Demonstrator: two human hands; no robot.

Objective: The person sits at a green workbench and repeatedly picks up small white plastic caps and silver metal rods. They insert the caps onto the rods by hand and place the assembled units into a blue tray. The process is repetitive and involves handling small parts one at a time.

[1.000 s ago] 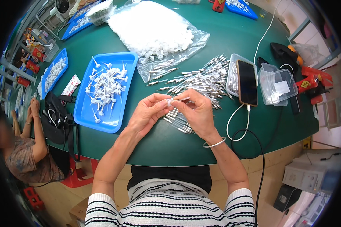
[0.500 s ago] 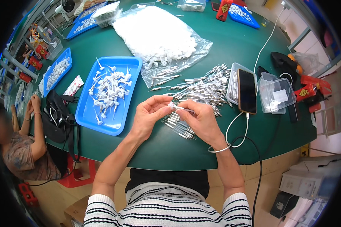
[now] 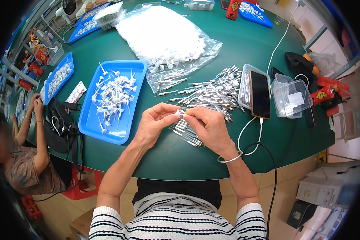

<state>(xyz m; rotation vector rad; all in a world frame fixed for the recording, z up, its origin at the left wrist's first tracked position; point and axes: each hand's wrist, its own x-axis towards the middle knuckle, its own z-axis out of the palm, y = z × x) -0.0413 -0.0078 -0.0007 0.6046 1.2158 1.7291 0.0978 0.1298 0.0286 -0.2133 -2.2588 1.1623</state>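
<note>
Both hands (image 3: pixel 153 125), turned inward, nearly meet, pinching what seems a small white plastic piece (image 3: pixel 179 113).

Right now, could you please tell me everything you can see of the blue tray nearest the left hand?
The blue tray is shallow and roughly rectangular, with rounded corners, a raised rim and a glossy, plastic-looking surface. It lies open side up on the green table, left of the left hand, and no hand touches it. White pieces with thin stems lie jumbled in a loose heap inside, with bare blue showing around them.
</note>
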